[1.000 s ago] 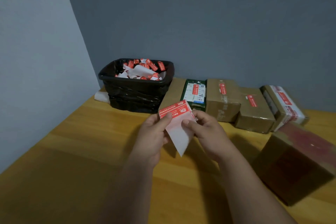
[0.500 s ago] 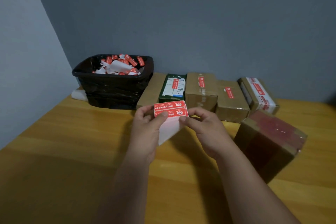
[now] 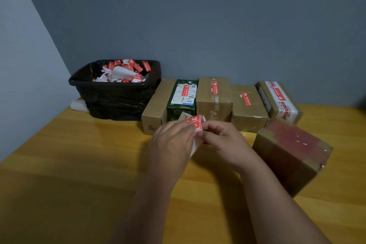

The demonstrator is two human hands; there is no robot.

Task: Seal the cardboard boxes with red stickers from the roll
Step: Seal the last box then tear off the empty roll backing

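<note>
2 hands, 1 sticker strip, 6 boxes

Grey-blue walls meeting in a corner, wooden table, dim light

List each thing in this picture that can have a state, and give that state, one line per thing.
Left hand: pinches the sticker strip.
Right hand: pinches the strip too.
Red sticker strip: held above the table, white backing hanging below.
Black bin: open, full of red and white scraps.
Leftmost box in the row: no sticker visible.
Green box: stickered.
Three brown boxes right of it: stickered.
Near box: tilted, red-taped.
</note>
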